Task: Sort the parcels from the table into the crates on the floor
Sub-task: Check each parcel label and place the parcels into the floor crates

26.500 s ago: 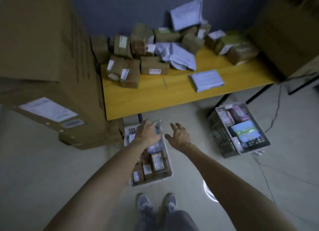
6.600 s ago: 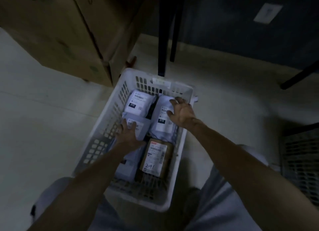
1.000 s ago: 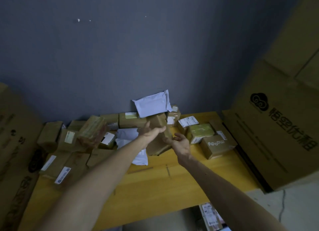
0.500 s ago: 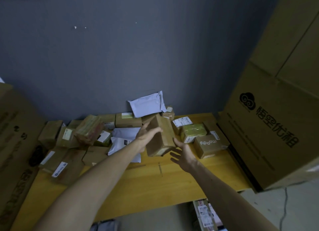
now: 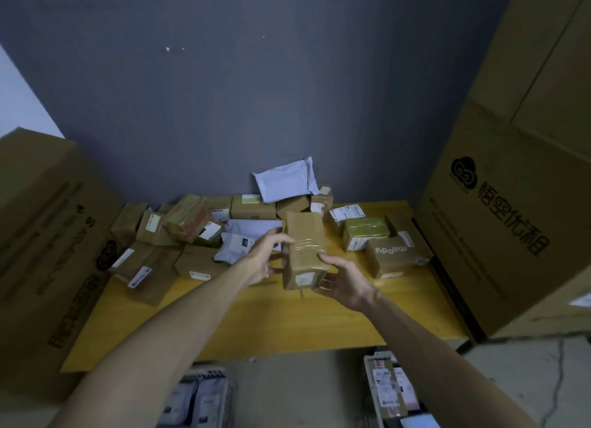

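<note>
Dimly lit, yellow table against grey wall, between cartons.

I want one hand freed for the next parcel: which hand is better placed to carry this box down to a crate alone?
Right, probably. The right hand cups the box at its lower end, thumb across its front; the left hand only pinches its side edge.
</note>
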